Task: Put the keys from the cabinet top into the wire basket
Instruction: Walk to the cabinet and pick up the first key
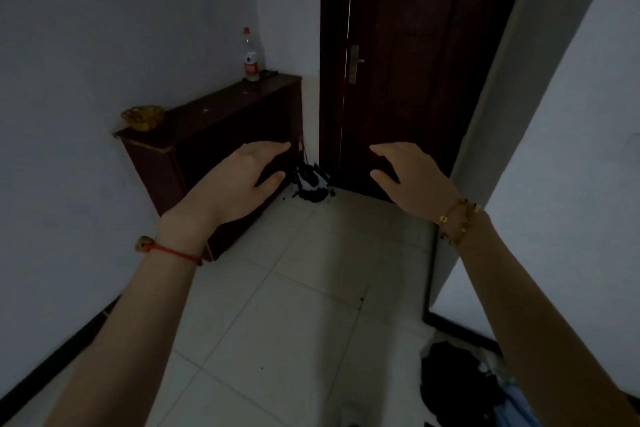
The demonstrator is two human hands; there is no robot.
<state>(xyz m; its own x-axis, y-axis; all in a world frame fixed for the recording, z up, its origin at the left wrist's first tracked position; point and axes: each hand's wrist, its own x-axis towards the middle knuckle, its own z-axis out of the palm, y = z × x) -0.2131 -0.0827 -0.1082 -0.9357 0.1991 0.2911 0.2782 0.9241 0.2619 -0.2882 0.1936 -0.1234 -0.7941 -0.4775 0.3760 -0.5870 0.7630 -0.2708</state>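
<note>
A dark wooden cabinet (221,107) stands against the left wall. On the near end of its top sits a golden wire basket (142,117). A small pale object (205,110) lies mid-top; the dim light hides whether it is the keys. My left hand (242,177) and my right hand (408,177) are both raised in front of me, palms down, fingers spread, holding nothing. Both hang in the air well short of the cabinet top.
A plastic bottle (250,59) with a red cap stands at the cabinet's far end beside a flat dark object (268,74). A dark door (408,62) is ahead. Shoes (311,184) lie in the corner, a dark bundle (457,388) on the tiled floor at lower right.
</note>
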